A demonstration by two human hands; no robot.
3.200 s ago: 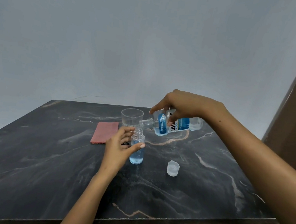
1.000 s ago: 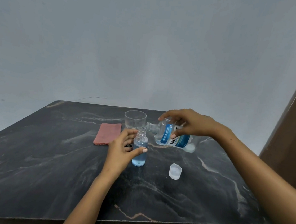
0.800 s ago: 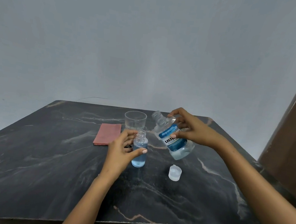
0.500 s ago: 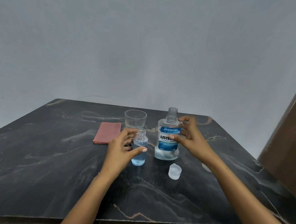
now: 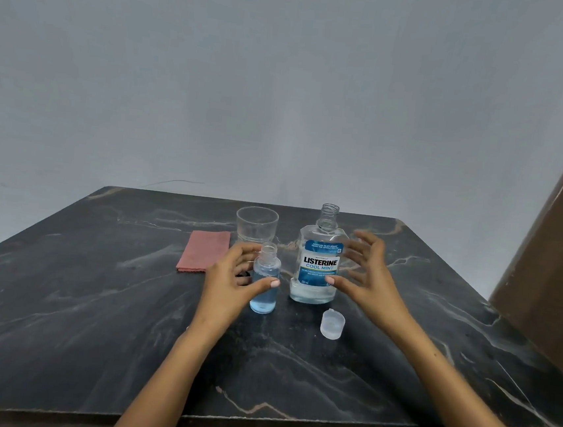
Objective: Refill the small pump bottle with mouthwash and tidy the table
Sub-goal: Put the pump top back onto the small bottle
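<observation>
Head view, small bottle point(image 5: 265, 282) in left hand point(image 5: 230, 286), right hand point(image 5: 366, 278) open

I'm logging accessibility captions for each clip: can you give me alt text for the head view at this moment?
A left hand holds a small clear uncapped bottle of blue liquid upright on a black marble table, while the right hand hovers open beside an uncapped clear mouthwash bottle. Its translucent cap lies nearby; a clear cup and folded pink cloth sit behind.

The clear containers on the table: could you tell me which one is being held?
The small bottle, gripped by the left hand; the mouthwash bottle and cup stand free.
</observation>
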